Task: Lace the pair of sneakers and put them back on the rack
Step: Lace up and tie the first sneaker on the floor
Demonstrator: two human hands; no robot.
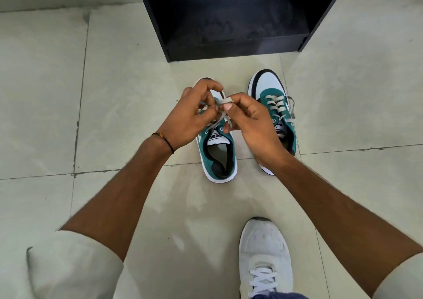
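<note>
- The left hand [183,117], a thin black thread bracelet [163,140] at its wrist, hovers over the front of the left green-and-white Puma sneaker [218,155], fingers curled and pinching a grey lace [220,113].
- That left sneaker stands on the tiled floor [114,92] just in front of the black rack [233,17], toe pointing toward the rack; its lace ends are held up above the eyelets.
- The right hand [254,127] meets the left hand over the same sneaker, thumb and forefinger pressed together on a loop of the grey lace.
- The right green-and-white Puma sneaker [273,99] stands beside the left one, also before the rack, its laces crossed through the eyelets, partly hidden by the right hand.
- A worn white shoe [265,257] on the person's foot rests nearer the camera, well apart from the rack.
</note>
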